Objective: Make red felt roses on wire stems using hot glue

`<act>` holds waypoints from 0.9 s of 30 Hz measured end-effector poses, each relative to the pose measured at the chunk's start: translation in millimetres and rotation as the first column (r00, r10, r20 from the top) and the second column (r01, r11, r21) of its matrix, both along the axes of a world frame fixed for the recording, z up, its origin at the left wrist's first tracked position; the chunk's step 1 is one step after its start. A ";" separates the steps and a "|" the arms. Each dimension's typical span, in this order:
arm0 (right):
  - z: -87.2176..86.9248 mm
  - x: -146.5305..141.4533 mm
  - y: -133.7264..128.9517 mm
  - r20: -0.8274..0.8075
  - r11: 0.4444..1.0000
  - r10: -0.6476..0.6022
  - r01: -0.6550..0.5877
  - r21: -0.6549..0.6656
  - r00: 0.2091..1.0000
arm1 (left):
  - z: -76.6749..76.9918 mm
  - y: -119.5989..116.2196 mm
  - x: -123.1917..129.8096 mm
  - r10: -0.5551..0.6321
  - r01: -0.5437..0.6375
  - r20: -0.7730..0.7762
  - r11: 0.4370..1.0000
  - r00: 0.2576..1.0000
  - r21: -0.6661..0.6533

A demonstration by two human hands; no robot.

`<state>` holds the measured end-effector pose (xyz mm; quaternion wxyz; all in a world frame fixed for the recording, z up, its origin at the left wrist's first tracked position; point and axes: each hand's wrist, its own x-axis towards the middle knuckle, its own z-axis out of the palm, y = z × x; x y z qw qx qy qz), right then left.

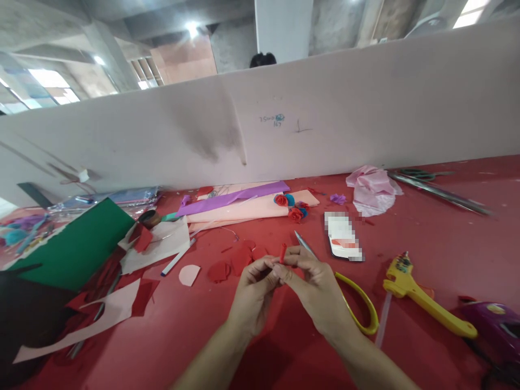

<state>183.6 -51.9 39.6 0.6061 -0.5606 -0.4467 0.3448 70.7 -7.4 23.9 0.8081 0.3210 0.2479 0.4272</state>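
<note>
My left hand (258, 284) and my right hand (306, 276) meet over the middle of the red table. Between their pinched fingertips is a small rolled piece of red paper (283, 253), standing roughly upright; its lower end is hidden by my fingers. Cut red paper pieces (219, 272) lie just left of my left hand. Under and beside my right hand rest scissors with yellow handles (361, 309), their blade pointing away from me. Farther back are red and blue paper flowers (298, 214).
A yellow glue gun (426, 303) and a purple device (495, 330) occupy the right side. Beyond the scissors lies a phone (343, 238). Pink crumpled paper (374, 189), purple paper strip (235, 199), green sheet (77, 246) and a marker (177, 258) are spread around. A white partition (162, 135) borders the back.
</note>
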 end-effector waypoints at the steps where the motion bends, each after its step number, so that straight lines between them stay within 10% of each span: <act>1: -0.3 0.2 0.3 0.015 1.000 -0.008 0.008 0.012 1.000 | -0.5 -0.1 0.3 -0.008 0.008 0.004 1.000 1.000 0.000; 27: -3.0 4.9 -0.2 -0.001 0.997 -0.046 0.046 0.065 0.999 | -1.7 3.8 -0.3 -0.081 0.081 0.024 0.996 0.996 -0.031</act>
